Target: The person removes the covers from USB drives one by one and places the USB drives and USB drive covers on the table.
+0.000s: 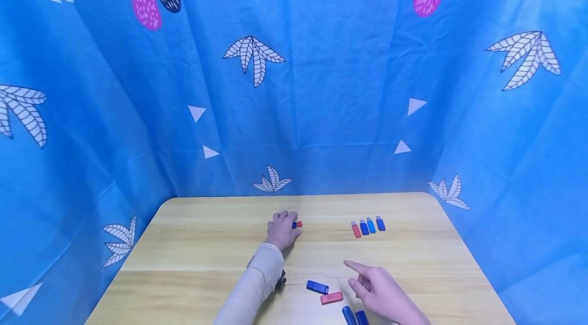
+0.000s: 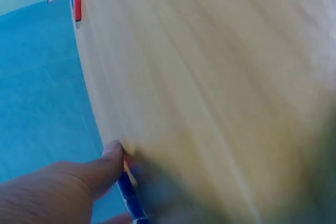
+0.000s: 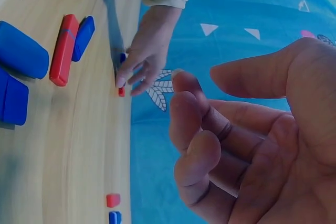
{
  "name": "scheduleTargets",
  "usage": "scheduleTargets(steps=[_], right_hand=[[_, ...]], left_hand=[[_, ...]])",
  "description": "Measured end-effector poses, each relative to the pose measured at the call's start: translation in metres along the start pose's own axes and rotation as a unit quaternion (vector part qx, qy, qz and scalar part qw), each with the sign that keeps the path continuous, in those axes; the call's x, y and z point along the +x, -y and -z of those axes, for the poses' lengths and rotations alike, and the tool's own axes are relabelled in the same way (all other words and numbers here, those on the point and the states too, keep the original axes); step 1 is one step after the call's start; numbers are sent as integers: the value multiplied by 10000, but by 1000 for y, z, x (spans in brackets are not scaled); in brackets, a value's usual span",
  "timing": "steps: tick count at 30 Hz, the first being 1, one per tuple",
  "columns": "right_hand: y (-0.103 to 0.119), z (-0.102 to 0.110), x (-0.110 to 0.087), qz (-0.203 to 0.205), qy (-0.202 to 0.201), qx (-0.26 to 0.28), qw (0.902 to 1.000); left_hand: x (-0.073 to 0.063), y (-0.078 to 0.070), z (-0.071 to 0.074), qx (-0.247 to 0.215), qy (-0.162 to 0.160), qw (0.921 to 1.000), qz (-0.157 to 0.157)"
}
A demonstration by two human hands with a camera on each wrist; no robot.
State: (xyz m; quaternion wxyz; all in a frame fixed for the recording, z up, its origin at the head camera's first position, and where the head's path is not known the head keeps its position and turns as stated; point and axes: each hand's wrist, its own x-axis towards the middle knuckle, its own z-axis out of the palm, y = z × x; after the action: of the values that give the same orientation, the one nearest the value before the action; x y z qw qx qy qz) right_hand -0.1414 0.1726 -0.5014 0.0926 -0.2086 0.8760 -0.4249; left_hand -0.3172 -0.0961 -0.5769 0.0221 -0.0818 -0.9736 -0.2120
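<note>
My left hand (image 1: 282, 230) reaches to the far part of the table, fingers bent over a short line of small blue and red pieces. Beside its thumb show a red piece (image 1: 299, 224) and a blue piece (image 2: 130, 195); whether the fingers pinch one is hidden. My right hand (image 1: 376, 284) hovers over the near right side, holding nothing, its fingers loosely curled in the right wrist view. Near it lie a red stick (image 1: 332, 298), a blue stick (image 1: 317, 287) and two more blue sticks (image 3: 21, 50), partly cut off in the head view.
Several USB sticks (image 1: 364, 227), red and blue with silvery ends, stand in a row at the far right. The wooden table (image 1: 206, 243) ends at a blue patterned curtain (image 1: 340, 90), which also hangs along both sides. A dark band sits at the left wrist.
</note>
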Motion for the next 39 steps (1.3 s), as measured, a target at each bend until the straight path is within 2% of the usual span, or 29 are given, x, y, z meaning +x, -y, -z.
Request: scheduleTargets(steps=[3,8,13,26,39], right_hand=[[-1,1,-2,-46,5,-3,10000],[-2,2,-4,-153,35,20,9999],[-3,0,-4,-331,66,-82,9994],[-4,-10,0,-384,269,-357,9983],[-9,-24,10,-407,305,-852,9951]], left_hand=[[-2,-3,0,153,93,9998,74],[1,-5,-1,374,-124,9992,38],[4,-4,-3,542,-165,9984,-31],[1,1,-3,616,-282,9962,-542],[-6,6,4,638,-311,9943,-792]])
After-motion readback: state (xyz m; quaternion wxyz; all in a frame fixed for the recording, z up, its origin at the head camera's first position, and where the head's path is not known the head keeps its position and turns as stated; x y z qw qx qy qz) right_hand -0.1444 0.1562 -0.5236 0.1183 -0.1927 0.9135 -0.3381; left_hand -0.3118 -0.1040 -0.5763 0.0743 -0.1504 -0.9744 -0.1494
